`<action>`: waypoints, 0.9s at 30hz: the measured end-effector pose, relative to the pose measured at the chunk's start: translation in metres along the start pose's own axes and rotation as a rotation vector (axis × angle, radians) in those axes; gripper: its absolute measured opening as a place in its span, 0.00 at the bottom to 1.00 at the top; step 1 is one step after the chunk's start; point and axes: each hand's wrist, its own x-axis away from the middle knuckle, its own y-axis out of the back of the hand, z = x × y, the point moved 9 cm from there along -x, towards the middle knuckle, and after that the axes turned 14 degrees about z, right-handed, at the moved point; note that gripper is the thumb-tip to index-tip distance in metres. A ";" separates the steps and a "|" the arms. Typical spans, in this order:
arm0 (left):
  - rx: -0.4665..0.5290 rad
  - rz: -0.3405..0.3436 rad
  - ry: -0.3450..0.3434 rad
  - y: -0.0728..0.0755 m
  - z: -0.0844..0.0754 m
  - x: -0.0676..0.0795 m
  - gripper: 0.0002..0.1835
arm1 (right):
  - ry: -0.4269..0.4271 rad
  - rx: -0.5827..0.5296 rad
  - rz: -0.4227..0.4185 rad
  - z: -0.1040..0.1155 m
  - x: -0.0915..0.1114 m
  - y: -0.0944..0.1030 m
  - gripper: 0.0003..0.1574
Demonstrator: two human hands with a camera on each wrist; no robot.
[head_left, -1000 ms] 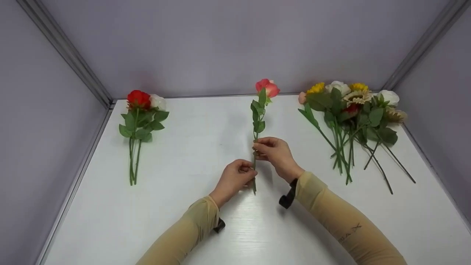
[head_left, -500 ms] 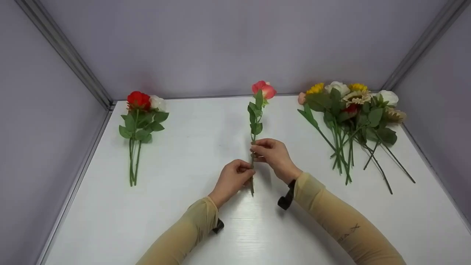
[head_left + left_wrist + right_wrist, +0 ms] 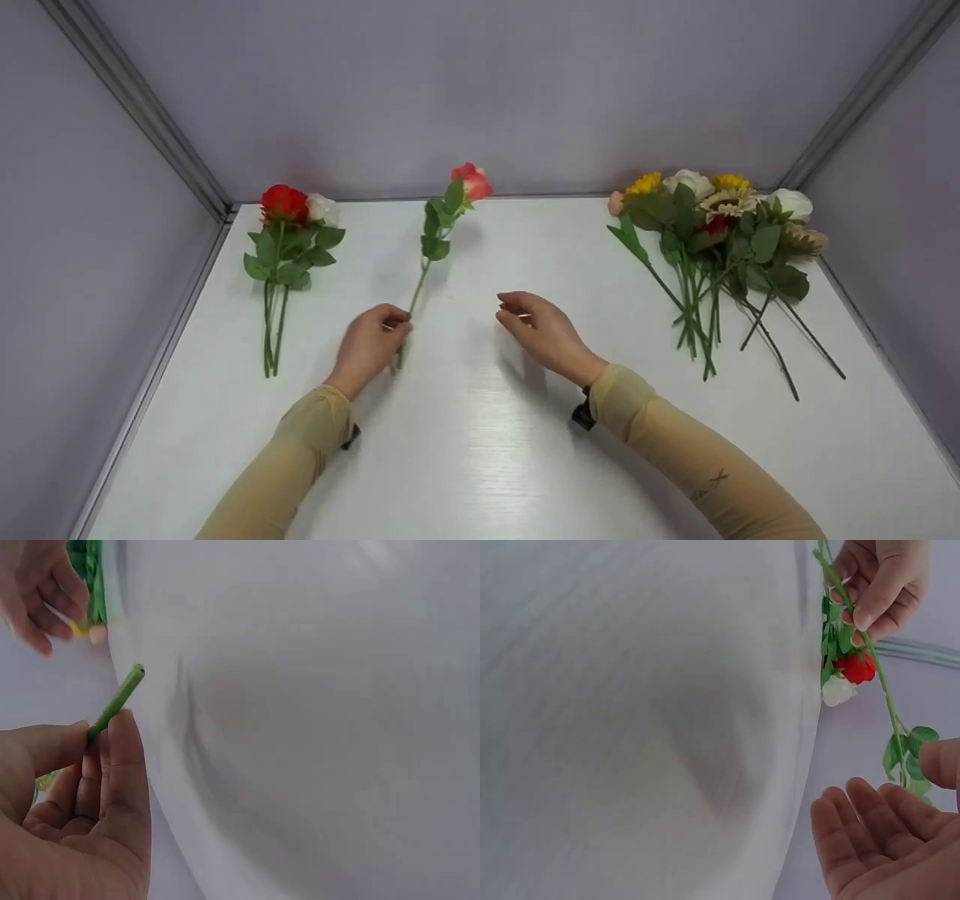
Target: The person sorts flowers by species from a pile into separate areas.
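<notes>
My left hand (image 3: 369, 341) pinches the lower stem of a pink rose (image 3: 471, 182) between thumb and fingers. The rose leans to the right, its bloom toward the back wall and its green leaves (image 3: 435, 246) halfway up. In the left wrist view the cut end of the stem (image 3: 120, 701) sticks out past the fingertips. My right hand (image 3: 546, 334) is apart from the rose, over the middle of the table, with relaxed fingers and nothing in them. The right wrist view shows its palm (image 3: 900, 847) facing up, fingers loosely bent.
On the left of the white table (image 3: 465, 450) lie a red rose (image 3: 284, 203) and a white rose (image 3: 322, 209), stems side by side. A heap of mixed flowers (image 3: 720, 232) with crossing stems lies on the right. Grey walls (image 3: 480, 97) surround the table.
The pink rose has moved left with my left hand and now tilts, where it stood nearly straight before. My right hand has let go of its stem and stays near the middle.
</notes>
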 end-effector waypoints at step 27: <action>-0.369 -0.282 0.245 0.153 0.105 0.055 0.16 | 0.203 0.678 0.219 0.058 -0.014 -0.079 0.40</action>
